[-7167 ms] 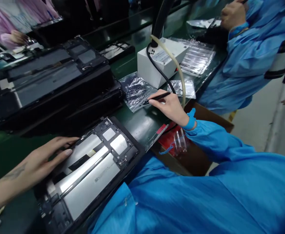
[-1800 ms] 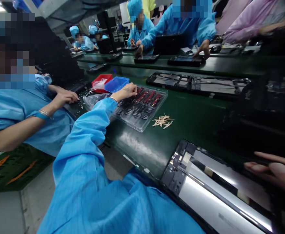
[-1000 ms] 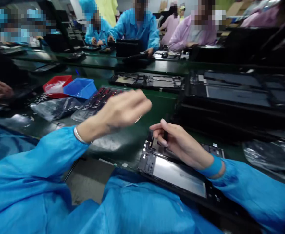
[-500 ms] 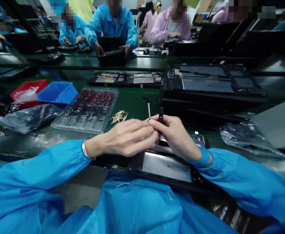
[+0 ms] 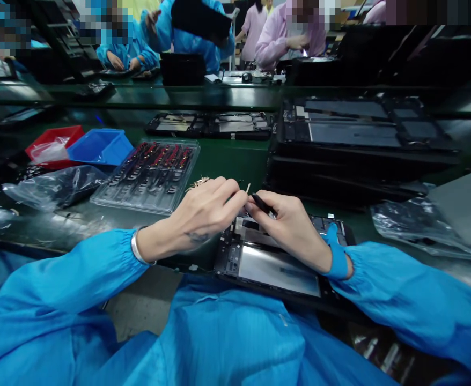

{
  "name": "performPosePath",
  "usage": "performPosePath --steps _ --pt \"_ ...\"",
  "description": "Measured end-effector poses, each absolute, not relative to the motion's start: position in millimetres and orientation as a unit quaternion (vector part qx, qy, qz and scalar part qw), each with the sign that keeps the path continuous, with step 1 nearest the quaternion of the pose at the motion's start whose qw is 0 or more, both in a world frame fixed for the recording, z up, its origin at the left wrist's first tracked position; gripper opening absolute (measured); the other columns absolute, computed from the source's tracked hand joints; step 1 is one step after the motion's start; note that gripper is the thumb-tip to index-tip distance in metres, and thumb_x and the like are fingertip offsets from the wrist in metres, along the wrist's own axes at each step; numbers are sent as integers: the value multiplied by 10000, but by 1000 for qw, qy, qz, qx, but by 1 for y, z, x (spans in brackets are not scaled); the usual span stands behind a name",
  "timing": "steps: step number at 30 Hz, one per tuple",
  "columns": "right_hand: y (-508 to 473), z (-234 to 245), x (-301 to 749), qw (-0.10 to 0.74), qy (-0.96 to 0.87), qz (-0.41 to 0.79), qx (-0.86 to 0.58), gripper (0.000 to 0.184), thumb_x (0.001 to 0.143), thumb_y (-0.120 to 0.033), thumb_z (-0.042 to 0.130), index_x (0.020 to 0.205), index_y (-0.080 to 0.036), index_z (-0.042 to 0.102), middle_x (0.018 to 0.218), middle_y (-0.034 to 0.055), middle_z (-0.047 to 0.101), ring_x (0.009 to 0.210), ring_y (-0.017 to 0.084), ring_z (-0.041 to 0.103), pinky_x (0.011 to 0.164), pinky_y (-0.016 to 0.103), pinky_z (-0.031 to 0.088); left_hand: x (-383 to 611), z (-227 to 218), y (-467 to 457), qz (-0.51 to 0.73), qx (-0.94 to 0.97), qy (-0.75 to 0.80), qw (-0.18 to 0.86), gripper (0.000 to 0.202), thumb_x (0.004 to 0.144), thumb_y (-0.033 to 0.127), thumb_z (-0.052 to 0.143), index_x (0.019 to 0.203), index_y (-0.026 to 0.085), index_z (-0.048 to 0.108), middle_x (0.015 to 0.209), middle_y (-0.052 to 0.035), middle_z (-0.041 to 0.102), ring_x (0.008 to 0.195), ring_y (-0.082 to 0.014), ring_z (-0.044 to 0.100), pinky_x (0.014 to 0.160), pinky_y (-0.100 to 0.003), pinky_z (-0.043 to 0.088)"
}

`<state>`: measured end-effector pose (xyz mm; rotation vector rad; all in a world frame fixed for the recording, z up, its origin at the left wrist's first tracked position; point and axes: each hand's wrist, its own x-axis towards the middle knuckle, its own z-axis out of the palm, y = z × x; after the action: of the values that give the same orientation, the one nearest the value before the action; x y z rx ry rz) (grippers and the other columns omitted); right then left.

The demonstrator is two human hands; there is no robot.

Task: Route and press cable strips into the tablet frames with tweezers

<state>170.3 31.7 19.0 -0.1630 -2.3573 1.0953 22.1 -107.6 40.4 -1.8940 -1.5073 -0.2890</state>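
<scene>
Above the far edge of the tablet [image 5: 276,272], strip [image 5: 248,188] stands near upright.
Left hand [image 5: 207,208] is nearer, fingers' hold hidden from here; right hand [image 5: 294,225] grasps tool [image 5: 263,205].

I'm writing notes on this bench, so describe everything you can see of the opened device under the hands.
The opened device is a thin slab: a dark frame around smooth, silvery, metal-looking panels, with small components on its dark left end. It lies roughly flat at the near edge of the green table. The right hand hides part of it; contact is unclear.
</scene>
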Motion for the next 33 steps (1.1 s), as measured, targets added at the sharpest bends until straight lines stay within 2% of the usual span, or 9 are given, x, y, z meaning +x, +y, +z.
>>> performPosePath --steps 6,10,15,18,22,25,28,31,33 --pt "37 15 167 266 -857 428 -104 181 949 -291 623 874 -172 737 807 20 745 727 147 664 637 256 435 -26 33 -108 -147 -651 -686 288 144 1005 136 490 908 143 596 845 -41 601 752 -156 557 673 -272 437" --pt "41 15 165 237 -817 506 -139 183 912 -334 674 870 -177 757 889 46 785 818 185 723 691 266 507 -65 21 -117 -71 -648 -733 196 203 1046 193 440 979 117 617 903 -79 609 809 -183 572 724 -291 450" --pt "39 17 164 222 -769 575 -169 233 880 -388 708 913 -167 774 791 37 745 627 117 617 568 238 474 -77 17 -125 -19 -671 -736 86 403 975 41 362 1281 90 620 1182 -161 632 1046 -240 603 920 -370 493" --pt "36 16 162 223 -735 615 -177 250 859 -396 725 906 -155 769 713 14 692 557 84 534 521 222 435 -59 17 -115 -152 -674 -721 55 396 1002 129 421 1333 129 640 1254 -150 638 1116 -249 609 991 -405 480" --pt "33 11 161 202 -714 648 -172 292 866 -429 704 915 -148 765 600 -22 581 518 79 462 460 223 339 -14 18 -91 -467 -605 -620 -178 326 999 389 595 1208 175 725 1116 -92 711 1036 -198 654 907 -316 508" --pt "36 9 161 208 -729 631 -163 296 889 -428 678 868 -142 751 568 -39 517 514 75 433 478 235 329 9 27 -79 -558 -514 -570 -315 332 978 457 621 971 149 744 905 -51 712 816 -145 622 758 -264 482" --pt "44 15 161 273 -756 578 -141 267 922 -400 656 971 -159 761 664 -26 582 591 82 473 559 242 385 10 43 -74 -515 -538 -598 -297 334 951 416 638 768 143 697 725 13 602 702 -101 508 664 -230 380" --pt "52 23 163 307 -788 523 -108 249 920 -369 681 1073 -187 752 841 1 690 707 104 558 658 253 446 -2 56 -72 -381 -610 -634 -286 298 922 362 614 742 146 712 696 20 573 698 -107 492 625 -240 324" --pt "54 26 164 309 -798 510 -87 189 910 -338 700 1015 -189 747 868 5 708 758 119 600 698 257 470 -8 60 -70 -297 -641 -644 -292 290 913 354 593 760 147 729 690 16 579 677 -115 499 599 -250 313"
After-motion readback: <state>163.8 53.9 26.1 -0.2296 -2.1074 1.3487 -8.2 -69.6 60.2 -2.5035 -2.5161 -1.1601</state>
